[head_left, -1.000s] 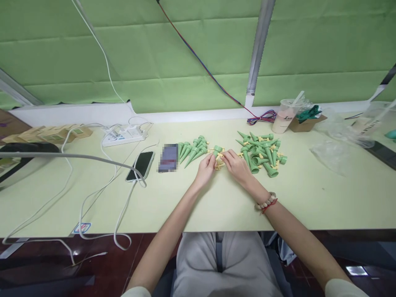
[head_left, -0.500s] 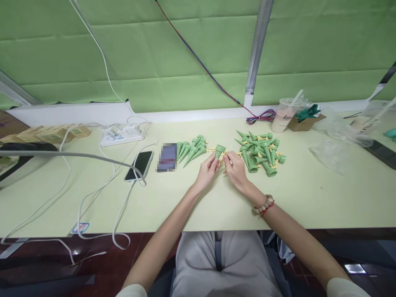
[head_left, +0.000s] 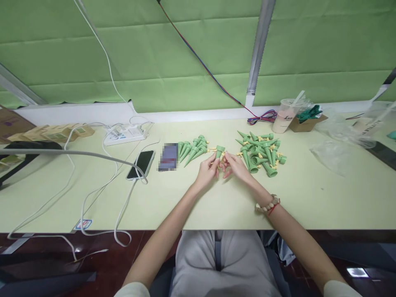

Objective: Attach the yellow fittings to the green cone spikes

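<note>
A green plant watering spike (head_left: 220, 149) is pinched in my left hand (head_left: 207, 170), its wide collar facing away from me and the tip hidden by my fingers. My right hand (head_left: 237, 166) closes thumb and forefinger on the small yellow valve (head_left: 223, 154) at the spike's side; its other fingers are partly curled below. Left of my hands, several green spikes with yellow valves (head_left: 193, 149) lie side by side. To the right is a loose pile of more such spikes (head_left: 262, 150), pointing in various directions.
Two phones, a dark one in a pale case (head_left: 141, 165) and a blurred-out one (head_left: 168, 157), lie on the left. White cables run from a power strip (head_left: 126, 134). A drink cup (head_left: 284, 116), a small cardboard box (head_left: 305, 123) and plastic bags (head_left: 329, 154) stand at right.
My right hand has turned slightly at the yellow valve, its lower fingers now more spread. The spike stays in my left hand. The whole view has shifted a little.
</note>
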{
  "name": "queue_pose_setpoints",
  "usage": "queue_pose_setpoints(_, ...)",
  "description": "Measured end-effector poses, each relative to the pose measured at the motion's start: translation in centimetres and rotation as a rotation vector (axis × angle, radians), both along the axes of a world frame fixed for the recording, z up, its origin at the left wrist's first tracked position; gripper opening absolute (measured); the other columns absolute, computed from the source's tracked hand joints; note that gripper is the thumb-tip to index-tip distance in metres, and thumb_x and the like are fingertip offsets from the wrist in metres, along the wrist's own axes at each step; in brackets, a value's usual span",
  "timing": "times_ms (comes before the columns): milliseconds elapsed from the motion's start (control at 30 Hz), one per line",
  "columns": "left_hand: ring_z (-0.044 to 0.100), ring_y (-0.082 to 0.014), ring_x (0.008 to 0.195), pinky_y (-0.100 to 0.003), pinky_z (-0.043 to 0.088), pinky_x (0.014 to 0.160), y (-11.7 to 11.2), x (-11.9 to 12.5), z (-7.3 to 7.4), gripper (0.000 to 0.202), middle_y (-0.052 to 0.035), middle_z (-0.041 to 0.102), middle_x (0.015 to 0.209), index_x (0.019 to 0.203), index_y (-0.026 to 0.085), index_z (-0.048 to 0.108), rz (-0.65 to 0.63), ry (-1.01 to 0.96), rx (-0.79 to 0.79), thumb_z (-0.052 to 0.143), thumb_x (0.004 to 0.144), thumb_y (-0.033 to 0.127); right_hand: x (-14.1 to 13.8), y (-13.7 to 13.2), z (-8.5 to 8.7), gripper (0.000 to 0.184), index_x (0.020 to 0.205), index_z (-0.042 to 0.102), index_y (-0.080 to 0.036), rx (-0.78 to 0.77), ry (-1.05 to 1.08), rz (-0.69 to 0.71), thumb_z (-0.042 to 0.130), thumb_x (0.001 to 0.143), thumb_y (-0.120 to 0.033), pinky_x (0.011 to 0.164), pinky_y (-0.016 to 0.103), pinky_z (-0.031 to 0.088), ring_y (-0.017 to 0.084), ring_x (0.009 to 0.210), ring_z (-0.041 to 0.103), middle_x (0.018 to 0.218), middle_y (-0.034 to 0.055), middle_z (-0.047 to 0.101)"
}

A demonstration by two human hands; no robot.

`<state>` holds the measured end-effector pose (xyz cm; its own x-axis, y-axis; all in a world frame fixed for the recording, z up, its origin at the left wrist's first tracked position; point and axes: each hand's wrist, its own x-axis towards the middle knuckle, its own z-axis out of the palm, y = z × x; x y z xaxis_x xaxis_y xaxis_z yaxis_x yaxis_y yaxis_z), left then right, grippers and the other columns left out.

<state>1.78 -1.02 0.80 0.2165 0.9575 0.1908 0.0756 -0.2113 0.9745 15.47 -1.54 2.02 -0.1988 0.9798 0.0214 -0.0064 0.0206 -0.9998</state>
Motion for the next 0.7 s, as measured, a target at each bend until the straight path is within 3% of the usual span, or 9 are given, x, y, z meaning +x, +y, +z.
queue_pose_setpoints(133, 0.046, -0.0072, 0.032, -0.021, 0.028, 0.030, -0.4, 0.1, 0.4, 0.046, 0.0018, 0.054, 0.062, 0.095, 0.012, 0.063, 0.001, -0.051, -0.062, 0.058, 0.078, 0.055, 0.4, -0.1, -0.4, 0.035, 0.075, 0.048, -0.022, 0.441, -0.458, -0.197, 0.043, 0.088, -0.054, 0.060, 0.029, 0.046, 0.017, 0.064, 0.053, 0.070, 0.0018, 0.053)
queue_pose_setpoints(233, 0.047, -0.0072, 0.031, -0.020, 0.028, 0.029, -0.4, 0.0, 0.5, 0.048, 0.0021, 0.053, 0.064, 0.094, 0.011, 0.063, -0.034, -0.047, -0.083, 0.058, 0.077, 0.056, 0.5, -0.1, -0.6, 0.033, 0.070, 0.046, -0.022, 0.594, -0.620, -0.268, 0.039, 0.092, -0.046, 0.067, 0.029, 0.043, 0.018, 0.070, 0.054, 0.074, 0.0048, 0.055)
queue_pose_setpoints(333, 0.048, -0.0065, 0.033, -0.019, 0.029, 0.030, -0.4, 0.1, 0.3, 0.050, 0.0025, 0.054, 0.065, 0.107, 0.012, 0.062, -0.057, -0.059, -0.084, 0.059, 0.078, 0.053, 0.4, -0.1, -0.5, 0.039, 0.063, 0.043, -0.022, 0.492, -0.492, -0.287, 0.035, 0.092, -0.048, 0.063, 0.029, 0.042, 0.017, 0.061, 0.051, 0.063, 0.0028, 0.050)
queue_pose_setpoints(467, 0.045, -0.0048, 0.036, -0.018, 0.030, 0.034, -0.3, 0.4, 0.0, 0.051, 0.0029, 0.055, 0.063, 0.123, 0.015, 0.058, -0.049, -0.082, -0.050, 0.061, 0.080, 0.043, 0.0, 0.0, 0.2, 0.048, 0.056, 0.038, -0.023, -0.004, 0.012, -0.080, 0.037, 0.086, -0.061, 0.046, 0.027, 0.039, 0.011, 0.040, 0.036, 0.048, -0.0053, 0.032)
queue_pose_setpoints(533, 0.044, -0.0045, 0.037, -0.018, 0.031, 0.036, -0.3, 0.4, 0.0, 0.051, 0.0031, 0.055, 0.063, 0.125, 0.015, 0.058, -0.043, -0.089, -0.036, 0.061, 0.081, 0.040, -0.1, 0.2, 0.4, 0.048, 0.054, 0.034, -0.023, -0.178, 0.167, 0.032, 0.043, 0.083, -0.062, 0.043, 0.026, 0.038, 0.009, 0.037, 0.029, 0.047, -0.0080, 0.025)
queue_pose_setpoints(600, 0.045, -0.0051, 0.037, -0.019, 0.031, 0.036, -0.3, 0.4, 0.0, 0.051, 0.0035, 0.055, 0.062, 0.124, 0.015, 0.058, -0.040, -0.105, -0.048, 0.062, 0.080, 0.041, 0.0, 0.2, 0.4, 0.048, 0.054, 0.035, -0.023, -0.192, 0.148, 0.044, 0.042, 0.083, -0.060, 0.042, 0.026, 0.037, 0.009, 0.037, 0.029, 0.046, -0.0076, 0.027)
queue_pose_setpoints(700, 0.047, -0.0065, 0.034, -0.020, 0.029, 0.032, -0.3, 0.3, 0.2, 0.051, 0.0039, 0.053, 0.061, 0.114, 0.013, 0.062, -0.041, -0.147, -0.094, 0.063, 0.077, 0.048, 0.4, 0.3, 0.0, 0.046, 0.057, 0.044, -0.021, 0.110, -0.159, -0.129, 0.039, 0.086, -0.057, 0.050, 0.027, 0.041, 0.012, 0.045, 0.041, 0.050, -0.0029, 0.039)
